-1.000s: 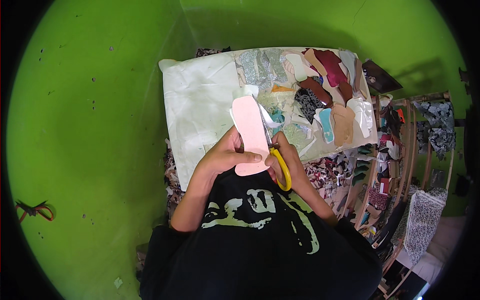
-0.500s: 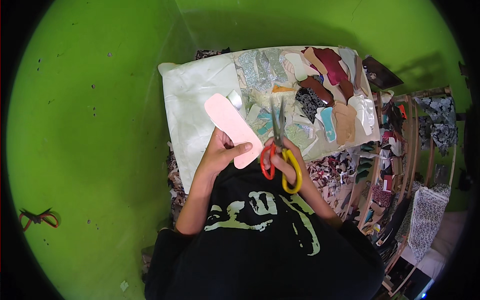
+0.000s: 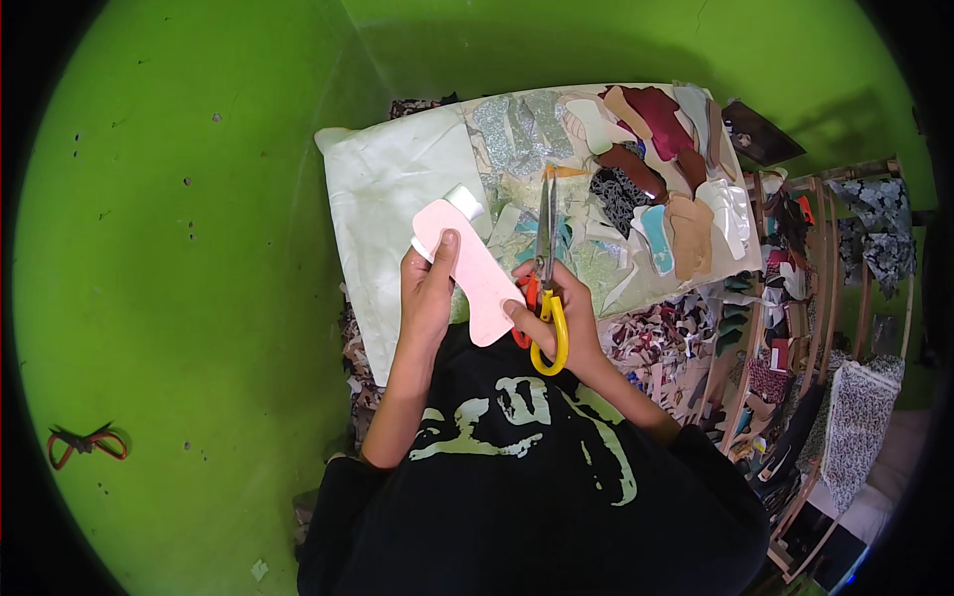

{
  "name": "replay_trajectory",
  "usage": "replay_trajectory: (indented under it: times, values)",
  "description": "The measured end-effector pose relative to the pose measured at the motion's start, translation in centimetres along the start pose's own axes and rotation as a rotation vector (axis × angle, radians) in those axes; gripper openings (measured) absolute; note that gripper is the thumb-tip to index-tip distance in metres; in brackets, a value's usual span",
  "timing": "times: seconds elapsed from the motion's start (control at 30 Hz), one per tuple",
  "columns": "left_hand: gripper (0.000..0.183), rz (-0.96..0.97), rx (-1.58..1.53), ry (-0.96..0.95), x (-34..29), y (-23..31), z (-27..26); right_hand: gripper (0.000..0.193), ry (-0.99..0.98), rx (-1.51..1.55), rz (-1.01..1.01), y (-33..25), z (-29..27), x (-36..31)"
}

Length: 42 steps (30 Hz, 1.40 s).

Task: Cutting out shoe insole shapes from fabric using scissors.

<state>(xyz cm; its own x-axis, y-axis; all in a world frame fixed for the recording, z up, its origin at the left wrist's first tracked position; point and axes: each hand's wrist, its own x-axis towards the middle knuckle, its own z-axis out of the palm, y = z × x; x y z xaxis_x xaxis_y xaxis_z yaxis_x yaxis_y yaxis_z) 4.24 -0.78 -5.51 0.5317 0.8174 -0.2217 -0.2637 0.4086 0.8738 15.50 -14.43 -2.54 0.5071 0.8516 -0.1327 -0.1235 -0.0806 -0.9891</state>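
As hands (image 3: 425,300) hold a waisted pink piece (image 3: 483,278), slim metal-bladed scissors (image 3: 546,243)

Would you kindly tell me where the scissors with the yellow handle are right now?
In the head view, the scissors are in the right hand, just right of the pink sole-shaped piece.

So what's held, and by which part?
Left hand: pink piece, by its upper half. Right hand: scissors by the handles, thumb on the piece's lower half.
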Motion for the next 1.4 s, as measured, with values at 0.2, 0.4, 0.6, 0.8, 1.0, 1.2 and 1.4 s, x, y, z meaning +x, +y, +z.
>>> replay_trajectory:
  times: [0.2, 0.4, 0.6, 0.8, 1.0, 1.2, 1.4]
  values:
    - [0.026, -0.024, -0.137, 0.042, 0.0, -0.4, 1.1, 0.029, -0.063, -0.011, 0.076, 0.1, 0.3, -0.4]
    - [0.029, -0.018, -0.113, 0.065, 0.1, 0.2, 1.8, 0.029, -0.055, -0.076, 0.031, 0.4, 0.1, -0.5]
    - [0.033, -0.01, -0.091, 0.034, 0.1, 0.4, 1.4, 0.028, -0.053, -0.048, 0.053, 0.1, 0.2, -0.5]
    - [0.033, -0.013, -0.101, 0.015, -0.1, 0.5, 1.4, 0.027, -0.053, -0.011, 0.047, -0.2, 0.5, -0.6]
    - [0.026, 0.113, -0.045, 0.065, 0.1, -0.2, 1.7, 0.035, -0.08, 0.015, 0.063, 0.0, 0.2, -0.8]
    - [0.025, 0.157, 0.051, 0.085, -0.4, 1.2, 1.3, 0.058, -0.283, -0.206, -0.04, 0.3, -2.6, -0.9]
    - [0.026, 0.187, 0.068, 0.035, -0.6, 1.7, 2.2, 0.076, -0.41, -0.266, 0.001, -0.2, -2.6, -1.1]
